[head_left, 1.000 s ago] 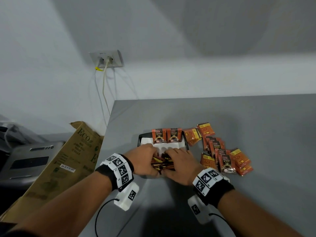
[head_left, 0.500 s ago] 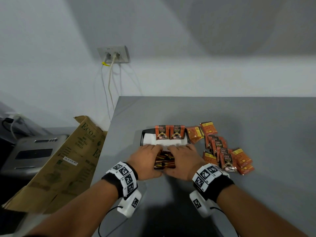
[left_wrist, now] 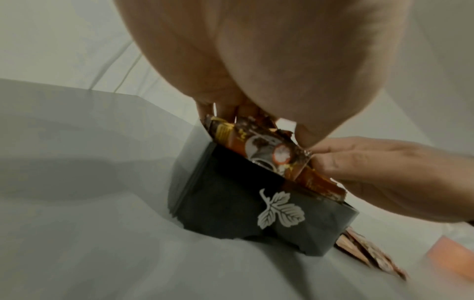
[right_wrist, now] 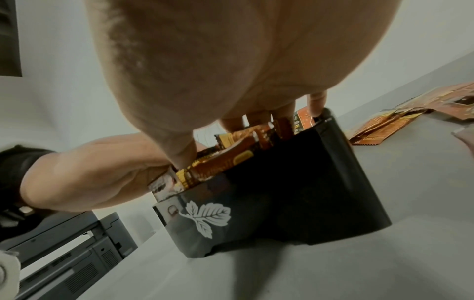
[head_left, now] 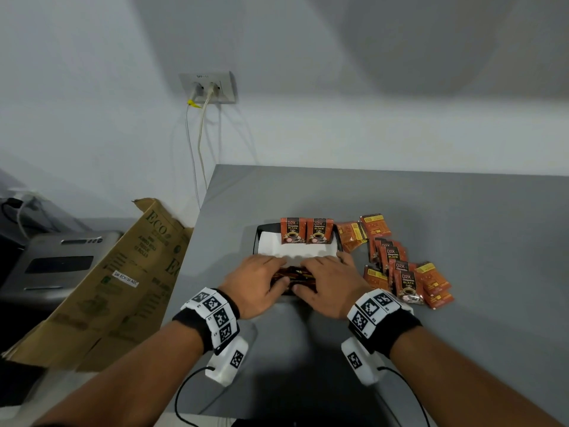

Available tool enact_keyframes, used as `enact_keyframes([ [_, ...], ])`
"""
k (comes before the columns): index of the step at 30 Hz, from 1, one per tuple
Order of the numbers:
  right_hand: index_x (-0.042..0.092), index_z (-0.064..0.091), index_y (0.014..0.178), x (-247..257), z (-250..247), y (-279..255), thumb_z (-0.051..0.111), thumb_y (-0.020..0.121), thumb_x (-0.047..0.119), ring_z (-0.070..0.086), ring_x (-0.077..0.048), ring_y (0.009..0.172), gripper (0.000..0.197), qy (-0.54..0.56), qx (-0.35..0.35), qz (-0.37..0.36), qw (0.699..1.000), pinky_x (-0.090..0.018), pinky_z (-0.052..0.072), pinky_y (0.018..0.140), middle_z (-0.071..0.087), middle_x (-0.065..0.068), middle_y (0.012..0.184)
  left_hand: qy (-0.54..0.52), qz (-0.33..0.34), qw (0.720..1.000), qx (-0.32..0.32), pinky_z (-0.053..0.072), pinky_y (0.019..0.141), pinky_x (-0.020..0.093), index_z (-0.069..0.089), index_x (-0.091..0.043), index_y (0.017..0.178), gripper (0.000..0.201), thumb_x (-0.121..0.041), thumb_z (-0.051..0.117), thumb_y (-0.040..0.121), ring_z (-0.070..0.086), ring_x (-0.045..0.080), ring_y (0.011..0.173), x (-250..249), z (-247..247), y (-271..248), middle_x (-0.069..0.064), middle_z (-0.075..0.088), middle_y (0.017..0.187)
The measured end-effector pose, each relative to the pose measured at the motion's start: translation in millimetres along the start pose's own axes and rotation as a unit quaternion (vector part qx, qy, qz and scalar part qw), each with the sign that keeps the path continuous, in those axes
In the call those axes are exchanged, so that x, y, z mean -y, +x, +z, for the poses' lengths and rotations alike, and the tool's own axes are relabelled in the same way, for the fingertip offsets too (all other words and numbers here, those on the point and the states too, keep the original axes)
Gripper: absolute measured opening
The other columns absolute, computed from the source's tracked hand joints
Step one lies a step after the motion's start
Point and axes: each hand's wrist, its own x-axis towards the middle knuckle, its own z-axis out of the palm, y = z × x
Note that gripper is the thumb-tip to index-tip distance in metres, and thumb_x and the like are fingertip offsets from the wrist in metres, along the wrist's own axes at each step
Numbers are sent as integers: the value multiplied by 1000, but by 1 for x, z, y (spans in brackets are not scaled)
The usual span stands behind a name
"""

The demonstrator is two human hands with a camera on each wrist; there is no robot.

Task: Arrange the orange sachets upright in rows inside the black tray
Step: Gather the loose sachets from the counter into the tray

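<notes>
The black tray (head_left: 258, 238) with a white leaf print (left_wrist: 279, 211) stands on the grey table, lined with white paper. Two orange sachets (head_left: 306, 231) stand upright at its far end. At the near end a bundle of sachets (head_left: 294, 272) stands in the tray. My left hand (head_left: 278, 271) and right hand (head_left: 308, 274) grip it from both sides, fingers on the far face and thumbs on the near face. The left wrist view shows my left thumb on the bundle's top (left_wrist: 269, 150). The right wrist view shows my right fingers behind the bundle (right_wrist: 223, 160). The hands hide most of the bundle.
A loose pile of orange sachets (head_left: 403, 272) lies flat just right of the tray. Left of the table's edge lean a cardboard box (head_left: 123, 272) and a grey printer (head_left: 58, 263). A wall socket (head_left: 207, 87) with hanging cables is behind.
Both hands stay on the bundle at the tray's near end, fingers reaching a little further over the white paper. The head view has shifted slightly.
</notes>
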Motion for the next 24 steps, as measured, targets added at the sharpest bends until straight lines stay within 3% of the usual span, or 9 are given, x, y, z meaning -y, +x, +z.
enact_keyframes([
  [3, 29, 50, 117, -1, 2, 0, 29, 97, 54, 57, -18, 111, 39, 22, -7, 11, 1000, -50, 19, 118, 64, 7, 115, -32, 6, 999, -11, 49, 89, 41, 65, -10, 112, 43, -36, 33, 100, 62, 22, 88, -3, 0, 1, 5, 70, 96],
  [6, 28, 49, 116, -2, 2, 0, 24, 100, 45, 59, -18, 105, 34, 29, -12, 11, 999, -50, 22, 115, 65, 6, 109, -66, 28, 997, -21, 51, 84, 37, 67, -11, 113, 44, -33, 30, 103, 63, 21, 83, -3, 1, 3, 4, 72, 94],
  [9, 28, 50, 114, -2, 0, 0, 23, 100, 48, 59, -18, 104, 36, 18, -16, 12, 1000, -49, 21, 115, 65, 7, 107, -80, 43, 995, -38, 49, 94, 34, 66, -9, 121, 45, -31, 31, 102, 65, 22, 93, -2, 3, 2, 7, 73, 105],
  [12, 29, 48, 113, -1, 1, -3, 25, 97, 60, 60, -19, 103, 42, 3, -3, 12, 1000, -49, 19, 116, 66, 7, 107, -59, 30, 998, -22, 40, 109, 41, 63, -13, 127, 44, -33, 33, 101, 63, 19, 105, 1, 4, 0, 4, 72, 113],
  [15, 29, 45, 123, 1, 2, -4, 29, 92, 69, 60, -20, 109, 53, -3, -1, 9, 1000, -51, 18, 117, 66, 6, 113, -25, -6, 1000, -3, 22, 122, 38, 52, -13, 140, 63, -52, 36, 93, 54, 22, 126, 1, 2, -3, 7, 63, 132],
  [17, 27, 40, 136, 2, 4, -5, 33, 90, 69, 56, -20, 120, 62, -6, 2, 3, 1000, -52, 16, 119, 63, 5, 126, -2, -6, 1000, 3, 21, 122, 38, 47, -13, 143, 73, -60, 47, 87, 52, 22, 128, -1, 1, -3, 6, 61, 135],
  [19, 26, 36, 143, 3, 5, -6, 37, 90, 67, 52, -20, 126, 67, -6, 2, -3, 1000, -51, 15, 119, 57, 4, 135, 5, -2, 1000, 8, 24, 121, 36, 46, -15, 144, 77, -60, 56, 83, 54, 20, 124, -2, 2, -4, 4, 61, 132],
  [22, 25, 34, 144, 3, 6, -7, 41, 89, 66, 50, -20, 127, 69, 6, -15, -3, 1000, -50, 18, 119, 54, 3, 138, -14, -29, 999, -3, 41, 107, 35, 43, -21, 143, 79, -64, 60, 79, 55, 20, 117, -2, 0, -6, 2, 61, 126],
  [24, 25, 33, 144, 3, 5, -7, 42, 88, 66, 49, -20, 128, 70, 8, -20, -3, 1000, -50, 20, 118, 53, 3, 138, -16, -38, 999, -6, 46, 101, 37, 42, -24, 143, 80, -65, 61, 77, 56, 20, 115, -2, -1, -6, 2, 61, 126],
])
